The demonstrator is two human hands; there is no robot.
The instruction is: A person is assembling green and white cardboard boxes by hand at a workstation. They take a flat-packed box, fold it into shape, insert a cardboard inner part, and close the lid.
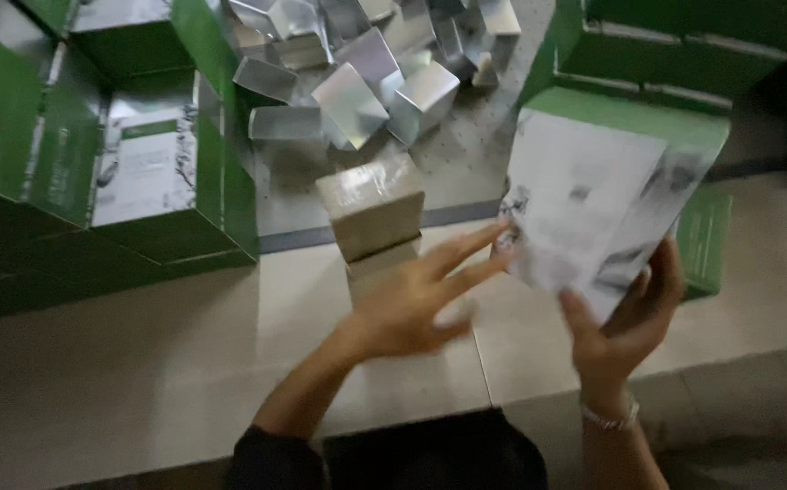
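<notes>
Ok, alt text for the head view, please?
A right hand holds up a green-and-white carton while the open left hand touches its edge. Behind stands a tan wrapped box, with silver boxes piled beyond.

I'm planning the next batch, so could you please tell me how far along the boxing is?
Done: green boxes stand assembled at the left. In hand: the right hand holds a green-and-white box up, and the left hand touches its edge with its fingertips. Left: a tan pack sits unboxed on the floor, and a heap of silver packs lies beyond.
</notes>
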